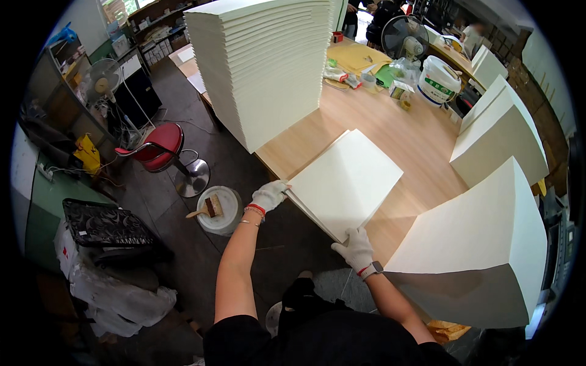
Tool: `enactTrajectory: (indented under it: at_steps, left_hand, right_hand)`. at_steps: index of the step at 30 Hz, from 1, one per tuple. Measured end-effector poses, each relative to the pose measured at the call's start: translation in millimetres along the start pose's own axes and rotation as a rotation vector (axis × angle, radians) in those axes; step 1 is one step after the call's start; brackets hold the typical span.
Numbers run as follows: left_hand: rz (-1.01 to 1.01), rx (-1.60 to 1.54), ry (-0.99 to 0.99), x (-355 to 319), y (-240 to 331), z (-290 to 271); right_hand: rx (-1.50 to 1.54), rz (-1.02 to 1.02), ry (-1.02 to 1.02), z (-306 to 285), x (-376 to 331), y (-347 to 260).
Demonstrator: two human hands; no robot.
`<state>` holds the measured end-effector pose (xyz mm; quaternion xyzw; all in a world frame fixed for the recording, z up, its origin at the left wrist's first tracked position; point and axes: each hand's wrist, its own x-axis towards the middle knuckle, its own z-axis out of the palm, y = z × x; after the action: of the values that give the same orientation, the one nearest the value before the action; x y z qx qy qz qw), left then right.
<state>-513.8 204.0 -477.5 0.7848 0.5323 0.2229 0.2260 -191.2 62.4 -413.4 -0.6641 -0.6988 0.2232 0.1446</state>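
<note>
A thin stack of white sheets [348, 177] lies at the near edge of the wooden table, its layers slightly offset. My left hand [269, 196], in a white knit glove, grips the stack's left corner. At the near corner, my right hand [356, 249] pinches the edge, gloved the same way and with a watch at the wrist. Some fingers of both hands are hidden by the gloves' angle and the sheets. Beyond them a tall stack of white sheets [262, 73] stands on the table, its side ridged in layers.
To the right stand thick white paper stacks [464, 238], with curved sides. At the back are a white bucket [438, 82], gloves [342, 76] and a fan [406, 38]. On the floor at left stand a lidded tub [229, 222] with a brush [209, 207] and a red stool [165, 146].
</note>
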Motion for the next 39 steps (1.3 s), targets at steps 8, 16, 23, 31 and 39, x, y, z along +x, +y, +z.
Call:
enactTrajectory:
  at_steps: [8,16,23,31,39]
  left_hand:
    - [-0.068,0.228,-0.131,16.8,-15.4,-1.1]
    - [-0.037,0.236,-0.06,15.0,-14.2,-1.0]
    - [-0.116,0.295,-0.2,21.1,-6.3,-14.8]
    - [0.056,0.335,0.084,27.5,37.9,-42.5]
    - [0.673,-0.09,0.244,80.1,300.8,-128.7]
  right_hand:
    - [-0.086,-0.073,0.064,14.8,3.5,10.8]
    - [-0.143,-0.139,0.087,19.6,2.4,13.4]
    - [-0.16,-0.136,0.066,18.9,3.9,11.1]
    - [0.212,-0.067,-0.287,-54.1,-50.2,27.8]
    - [0.353,-0.197,0.255,-297.9,-224.9,2.6]
